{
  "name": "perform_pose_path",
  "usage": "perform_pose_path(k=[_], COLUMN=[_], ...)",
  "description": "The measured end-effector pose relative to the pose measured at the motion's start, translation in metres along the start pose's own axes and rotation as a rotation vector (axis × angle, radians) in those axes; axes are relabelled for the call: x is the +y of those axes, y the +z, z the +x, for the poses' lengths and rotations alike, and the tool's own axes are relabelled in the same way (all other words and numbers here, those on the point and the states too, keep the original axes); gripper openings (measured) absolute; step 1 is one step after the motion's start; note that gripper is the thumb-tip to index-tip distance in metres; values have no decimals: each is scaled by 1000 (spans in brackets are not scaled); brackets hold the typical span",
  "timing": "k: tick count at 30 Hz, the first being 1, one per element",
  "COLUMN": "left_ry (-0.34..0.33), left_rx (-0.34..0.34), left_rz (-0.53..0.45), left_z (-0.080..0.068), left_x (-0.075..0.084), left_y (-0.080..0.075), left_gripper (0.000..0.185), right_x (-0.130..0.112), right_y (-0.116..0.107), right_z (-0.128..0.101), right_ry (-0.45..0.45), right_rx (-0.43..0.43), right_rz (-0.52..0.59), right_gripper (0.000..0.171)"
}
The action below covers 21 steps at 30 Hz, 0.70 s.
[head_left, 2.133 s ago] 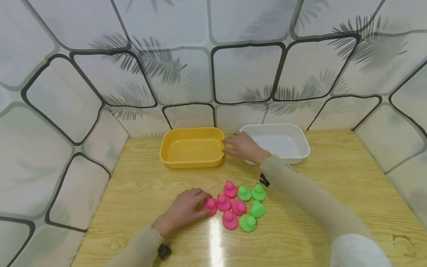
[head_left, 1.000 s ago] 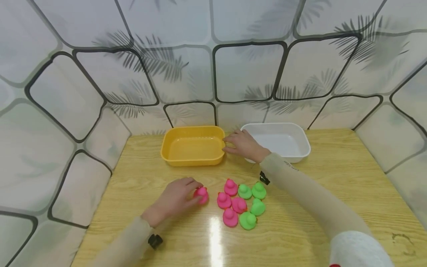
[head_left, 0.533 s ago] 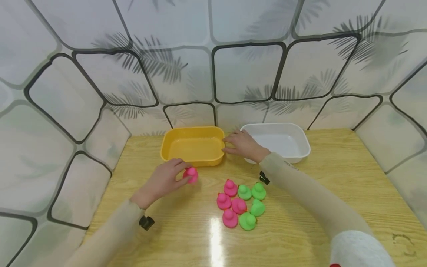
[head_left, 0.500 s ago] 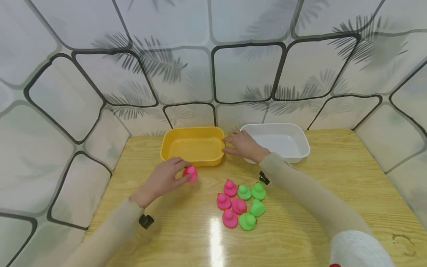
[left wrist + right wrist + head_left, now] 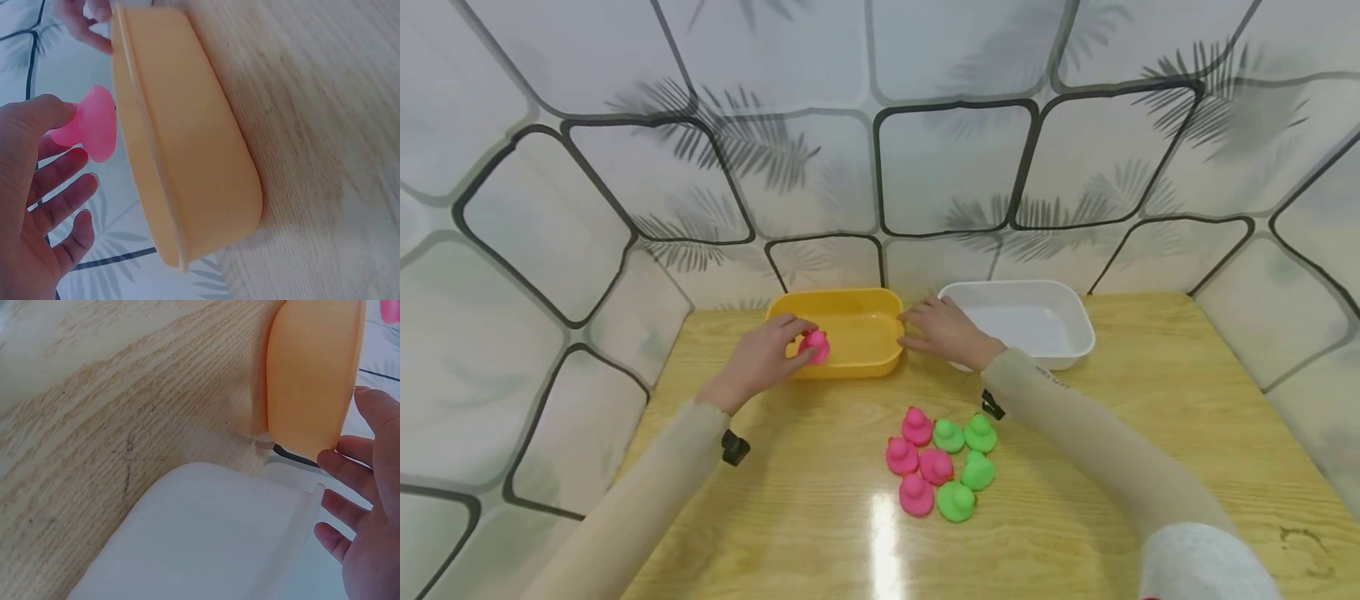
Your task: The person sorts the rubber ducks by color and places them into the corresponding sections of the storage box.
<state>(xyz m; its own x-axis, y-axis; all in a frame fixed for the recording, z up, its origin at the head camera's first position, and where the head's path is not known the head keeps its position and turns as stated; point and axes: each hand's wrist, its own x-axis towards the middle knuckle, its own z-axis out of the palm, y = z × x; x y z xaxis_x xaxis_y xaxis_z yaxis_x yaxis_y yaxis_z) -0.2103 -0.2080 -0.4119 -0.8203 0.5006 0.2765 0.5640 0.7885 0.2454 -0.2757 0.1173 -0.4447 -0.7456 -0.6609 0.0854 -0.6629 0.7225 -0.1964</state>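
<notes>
surface [image 5: 1150,400]: pale wood grain, glossy glare near edge
yellow tub [image 5: 857,358]: smooth plastic, rounded rectangle, far centre
white tub [image 5: 1075,333]: same shape, right of yellow
left hand [image 5: 760,358]: fingers pinch pink duck [image 5: 815,346] over yellow tub's left end
right hand [image 5: 943,329]: fingers relaxed, touching the tubs' rims
duck cluster [image 5: 940,462]: pink and green, near centre

Both arms reach forward in pale beige sleeves, each with a small dark clip at the wrist. The left hand [image 5: 762,360] is raised, palm turned inward, pinching something between thumb and forefinger while the other fingers [image 5: 62,206] spread loosely below. The right hand [image 5: 946,332] lies further forward, palm down, wrist bent slightly to the left, its fingers [image 5: 350,481] nearly straight and a little apart, the fingertips pointing left. The two hands are near each other but apart.
</notes>
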Motion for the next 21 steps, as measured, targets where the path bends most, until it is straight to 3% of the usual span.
perform_pose_path(k=[10, 21], left_ry=[-125, -179], left_rx=[-59, -62], left_rz=[-55, -44], left_z=[21, 36], left_x=[-20, -37], left_y=[1, 4], left_gripper=[34, 34], right_x=[0, -2], right_y=[-3, -5], right_z=[-1, 2], right_ry=[2, 4], right_rx=[-22, -51], right_rz=[-17, -39], right_gripper=[50, 50])
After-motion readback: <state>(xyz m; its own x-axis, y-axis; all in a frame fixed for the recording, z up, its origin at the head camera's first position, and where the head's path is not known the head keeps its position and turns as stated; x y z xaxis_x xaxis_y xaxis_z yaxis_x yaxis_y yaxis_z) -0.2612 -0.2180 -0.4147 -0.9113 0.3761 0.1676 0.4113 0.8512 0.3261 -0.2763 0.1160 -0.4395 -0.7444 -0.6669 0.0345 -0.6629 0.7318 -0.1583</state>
